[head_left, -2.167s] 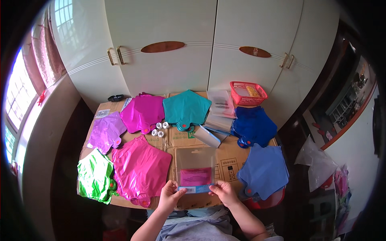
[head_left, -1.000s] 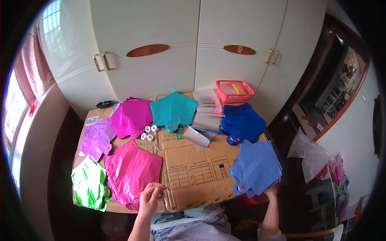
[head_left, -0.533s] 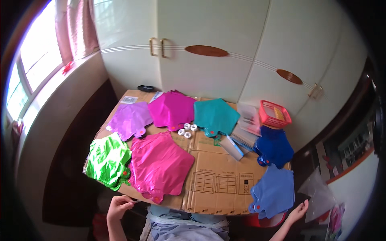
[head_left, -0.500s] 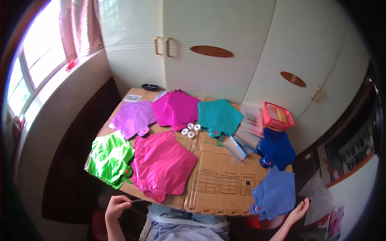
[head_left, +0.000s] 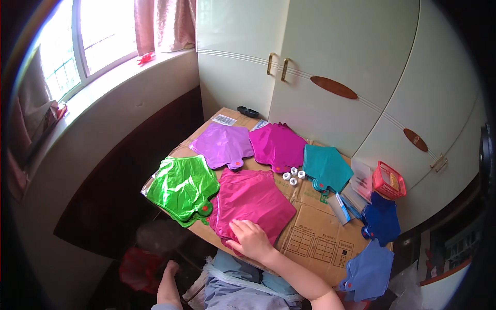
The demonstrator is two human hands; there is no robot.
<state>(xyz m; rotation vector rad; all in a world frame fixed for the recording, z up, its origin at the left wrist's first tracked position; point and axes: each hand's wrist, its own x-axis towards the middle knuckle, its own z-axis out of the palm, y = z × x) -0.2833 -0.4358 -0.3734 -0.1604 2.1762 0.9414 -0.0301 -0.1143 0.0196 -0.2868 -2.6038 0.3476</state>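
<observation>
The right hand [head_left: 249,239] lies flat, fingers spread, on the near edge of the hot-pink foil balloon [head_left: 253,202], which rests uninflated on the cardboard sheet [head_left: 315,235] covering the table. The left hand [head_left: 169,269] hangs low, below the table edge near something red on the floor; whether it holds anything I cannot tell. Beside the pink balloon, to the left, lies the green foil balloon [head_left: 183,187], and the two touch at their edges. To take up the pink one well, I think the fingertips should slide under the near edge and lift only the top layer, because foil is slippery and the stack seems to have several sheets. The pull should be gentle, so the green one does not move and the small white rolls [head_left: 293,176] are not disturbed
</observation>
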